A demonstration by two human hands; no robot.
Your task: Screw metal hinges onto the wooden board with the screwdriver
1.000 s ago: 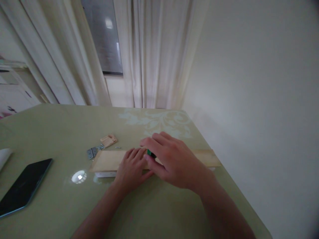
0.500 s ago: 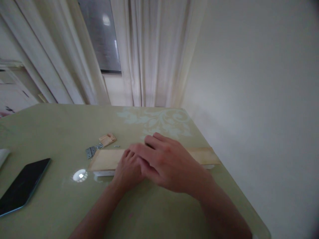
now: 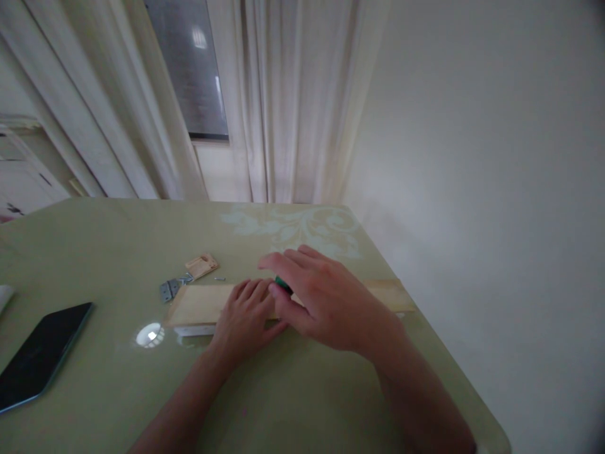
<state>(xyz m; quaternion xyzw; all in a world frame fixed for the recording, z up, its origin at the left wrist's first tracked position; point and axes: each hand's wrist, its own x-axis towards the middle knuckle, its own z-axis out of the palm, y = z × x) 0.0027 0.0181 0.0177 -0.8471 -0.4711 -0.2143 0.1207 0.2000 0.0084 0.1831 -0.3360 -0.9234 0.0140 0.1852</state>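
A long pale wooden board [image 3: 201, 304] with white showing along its near side lies across the table. My left hand [image 3: 246, 315] rests on top of it, fingers stretched out side by side, the thumb reaching right along the near edge. Just to the right, my right hand [image 3: 326, 299] is curled above the board around a green-handled tool [image 3: 282, 283]. Only a bit of the green shows between thumb and fingers; its lower end is hidden. Beyond the board's left end lie a grey metal hinge [image 3: 169, 290], some small screws [image 3: 186, 278] and a small wooden plate [image 3: 201, 265].
A single screw [image 3: 220, 279] lies behind the board. A dark tablet or phone [image 3: 45, 353] rests at the left of the glossy green table [image 3: 118, 239]. Along the right runs the table edge beside a white wall [image 3: 472, 189]. Curtains [image 3: 302, 94] hang behind.
My right hand has shifted slightly up and turned, so the green handle now shows. My left hand's fingers have flattened and come clear of the right hand.
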